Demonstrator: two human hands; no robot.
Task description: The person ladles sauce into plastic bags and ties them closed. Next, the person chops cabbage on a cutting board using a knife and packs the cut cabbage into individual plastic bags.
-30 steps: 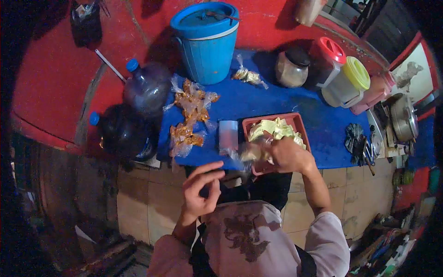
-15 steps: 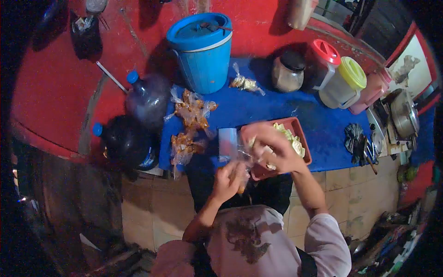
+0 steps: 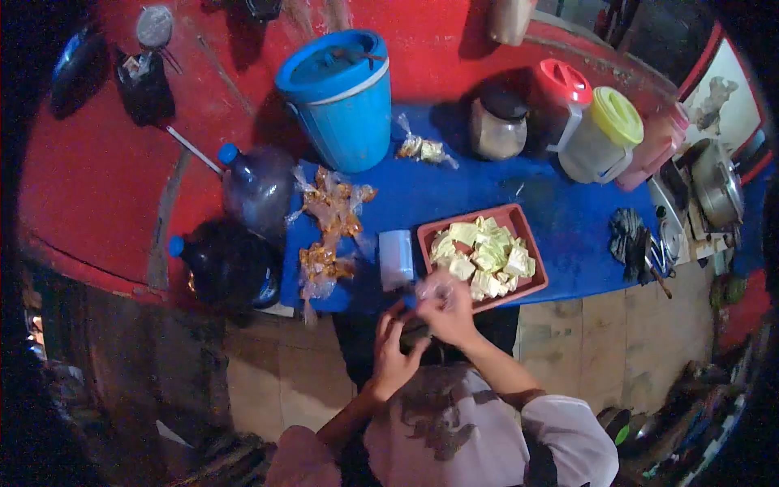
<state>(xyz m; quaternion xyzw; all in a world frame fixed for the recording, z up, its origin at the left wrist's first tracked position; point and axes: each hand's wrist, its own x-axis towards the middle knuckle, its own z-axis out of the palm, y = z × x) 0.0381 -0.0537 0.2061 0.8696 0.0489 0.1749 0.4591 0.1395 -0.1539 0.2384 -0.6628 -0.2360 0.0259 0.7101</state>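
My right hand (image 3: 446, 307) is closed on a clear plastic bag (image 3: 436, 290) at the front edge of the blue table (image 3: 479, 191). Just left of it, my left hand (image 3: 395, 351) has its fingers curled near the bag; what lies between them is too dark to make out. Pale green-white chopped pieces (image 3: 487, 253) fill much of a red tray (image 3: 531, 280) beyond my right hand. A stack of clear plastic bags (image 3: 396, 258) lies left of the tray. Farther left are several tied bags of orange-brown food (image 3: 331, 203).
A blue bucket (image 3: 341, 105) stands at the back, with a small tied bag (image 3: 426, 151) beside it. A black-lidded jar (image 3: 499, 126) and several pitchers (image 3: 604, 134) line the back right. Large dark bottles (image 3: 258, 191) stand left; a pot (image 3: 714, 183) is far right.
My right hand has come from over the tray to the table's front edge beside my left hand, uncovering the chopped pieces. My left hand first moved inward to meet it. The view has shifted slightly.
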